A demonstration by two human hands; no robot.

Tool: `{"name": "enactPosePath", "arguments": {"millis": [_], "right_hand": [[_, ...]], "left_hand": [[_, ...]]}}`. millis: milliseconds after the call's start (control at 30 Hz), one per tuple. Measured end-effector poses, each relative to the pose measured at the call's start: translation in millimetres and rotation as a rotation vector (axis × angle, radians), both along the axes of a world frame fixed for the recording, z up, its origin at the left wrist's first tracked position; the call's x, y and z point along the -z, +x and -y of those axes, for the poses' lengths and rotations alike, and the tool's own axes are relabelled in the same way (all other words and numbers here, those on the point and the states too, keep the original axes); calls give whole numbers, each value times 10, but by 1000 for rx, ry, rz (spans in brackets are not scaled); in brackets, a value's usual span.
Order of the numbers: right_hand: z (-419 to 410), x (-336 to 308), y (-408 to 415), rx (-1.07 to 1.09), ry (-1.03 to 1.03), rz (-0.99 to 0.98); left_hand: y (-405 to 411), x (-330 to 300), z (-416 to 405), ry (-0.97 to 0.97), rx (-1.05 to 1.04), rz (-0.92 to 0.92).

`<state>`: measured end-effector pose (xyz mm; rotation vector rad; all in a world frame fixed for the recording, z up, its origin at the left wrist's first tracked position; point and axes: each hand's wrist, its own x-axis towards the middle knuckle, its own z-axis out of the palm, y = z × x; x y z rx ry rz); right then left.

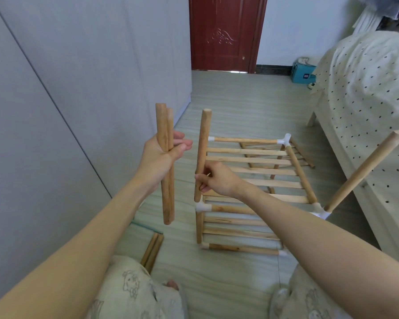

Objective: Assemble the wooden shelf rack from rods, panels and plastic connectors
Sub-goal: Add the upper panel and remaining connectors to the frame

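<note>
The person's knees in patterned cloth (134, 293) sit nearest, at the bottom edge, with two spare rods (152, 252) on the floor (228, 104) just beside the left knee. Further left to right: the left hand (164, 153) holds a pair of rods (165, 162) upright, thumb curled over them, fingers fairly straight. The right hand (213, 179) pinches an upright rod (201, 155) whose foot meets the white connector (202, 207) at the near-left corner of the half-built rack (258, 178), which stands on the floor beside the bed (366, 88). Another rod (364, 171) already rises from the near-right corner connector (320, 210). The step in hand looks like seating uprights; next, probably press this one home, then fit the held pair at the far corners.
</note>
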<state>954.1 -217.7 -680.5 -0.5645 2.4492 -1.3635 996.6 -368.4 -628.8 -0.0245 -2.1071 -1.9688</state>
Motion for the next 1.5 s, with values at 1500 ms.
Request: {"name": "enactPosePath", "arguments": {"millis": [1500], "right_hand": [[-2393,107,771,613,-65,97]], "left_hand": [[-278,355,-531,-718,417,124]]}}
